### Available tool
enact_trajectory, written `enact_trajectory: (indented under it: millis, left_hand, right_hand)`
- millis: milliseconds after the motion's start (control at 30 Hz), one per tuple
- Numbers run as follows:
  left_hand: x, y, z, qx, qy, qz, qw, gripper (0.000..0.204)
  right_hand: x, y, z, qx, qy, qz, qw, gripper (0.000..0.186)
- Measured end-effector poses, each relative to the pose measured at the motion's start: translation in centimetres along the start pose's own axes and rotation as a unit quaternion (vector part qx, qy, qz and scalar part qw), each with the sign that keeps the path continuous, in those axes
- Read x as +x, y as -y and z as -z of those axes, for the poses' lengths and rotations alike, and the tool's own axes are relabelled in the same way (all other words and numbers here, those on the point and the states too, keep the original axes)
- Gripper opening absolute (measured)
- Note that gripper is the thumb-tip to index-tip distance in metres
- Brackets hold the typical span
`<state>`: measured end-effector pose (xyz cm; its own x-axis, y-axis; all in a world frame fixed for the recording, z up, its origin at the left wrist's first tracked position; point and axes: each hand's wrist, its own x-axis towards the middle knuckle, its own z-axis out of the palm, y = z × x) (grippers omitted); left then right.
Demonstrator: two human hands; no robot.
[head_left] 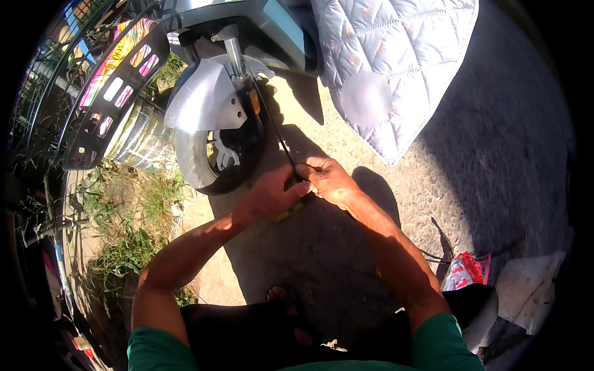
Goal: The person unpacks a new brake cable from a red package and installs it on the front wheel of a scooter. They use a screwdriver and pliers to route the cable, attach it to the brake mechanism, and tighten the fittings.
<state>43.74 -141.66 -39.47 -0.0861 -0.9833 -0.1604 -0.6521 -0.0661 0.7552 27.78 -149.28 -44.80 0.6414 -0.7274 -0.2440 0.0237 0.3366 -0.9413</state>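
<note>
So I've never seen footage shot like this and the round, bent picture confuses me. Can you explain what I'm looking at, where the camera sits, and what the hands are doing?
The camera sits on a person's head and looks down, so the wide lens bends the edges. The two bare forearms coming up from below are that person's own. The left hand and right hand meet over the ground and together pinch a thin black cable, which runs up toward the fork of a scooter's front wheel under its silver mudguard. Something small and yellowish shows beneath the hands; I cannot tell what. A quilted pale cover hangs over the scooter, and a red and white packet lies on the gravel.
</note>
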Motion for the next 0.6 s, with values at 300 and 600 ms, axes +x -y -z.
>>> enact_trajectory:
  millis: [300,600]
  left_hand:
    - [-0.5,-1.6,-0.6,0.095,-0.065,-0.014,0.993,0.04]
    - [-5.6,-4.4,-10.5,-0.036,0.208,-0.475,0.855,0.038]
  right_hand:
    - [0.7,-1.0,0.5,-0.034,-0.003,0.027,0.999,0.03]
    - [2.1,-2.5,-1.8,-0.262,-0.136,0.146,0.944,0.024]
